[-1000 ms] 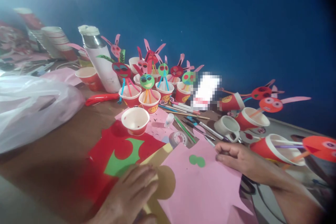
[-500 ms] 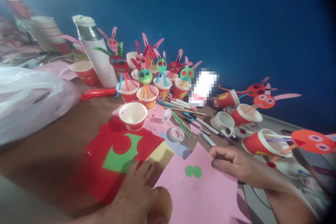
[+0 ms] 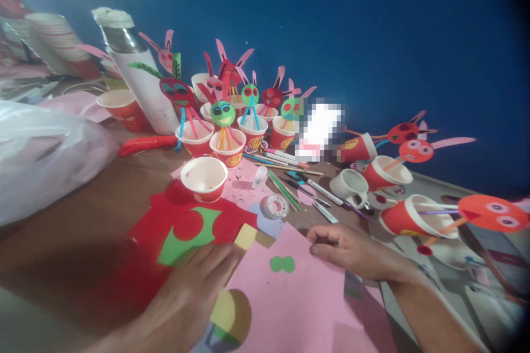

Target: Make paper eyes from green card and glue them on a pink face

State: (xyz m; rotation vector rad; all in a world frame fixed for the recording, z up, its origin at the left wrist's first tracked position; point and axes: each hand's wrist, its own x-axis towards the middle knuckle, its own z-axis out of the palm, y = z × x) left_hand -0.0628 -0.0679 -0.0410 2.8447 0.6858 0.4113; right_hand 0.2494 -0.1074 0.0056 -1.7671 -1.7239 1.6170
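A pink sheet of paper (image 3: pixel 306 300) lies in front of me, with a round piece cut from its lower left side. Two small green paper circles (image 3: pixel 282 264) rest side by side on it. My left hand (image 3: pixel 194 276) is closed at the sheet's left edge, its thumb hidden. At the upper right edge, my right hand (image 3: pixel 351 248) pinches the same sheet between thumb and curled fingers. Beside my left hand, a green paper scrap (image 3: pixel 199 237) with curved cut-outs lies on red paper (image 3: pixel 153 220). Yellow paper (image 3: pixel 247 236) shows at the pink sheet's left edge.
An open paper cup (image 3: pixel 205 179) and a tape roll (image 3: pixel 276 207) stand beyond the papers. Several cups with paper rabbit-like faces (image 3: pixel 222 114) line the back, near a white flask (image 3: pixel 144 83). A mug (image 3: pixel 350 187) and pens are right; a plastic bag (image 3: pixel 49 160) is left.
The pink sheet and its green circles have shifted left in view, along with both hands. More of the cut-out at the sheet's lower left now shows. The view has turned slightly.
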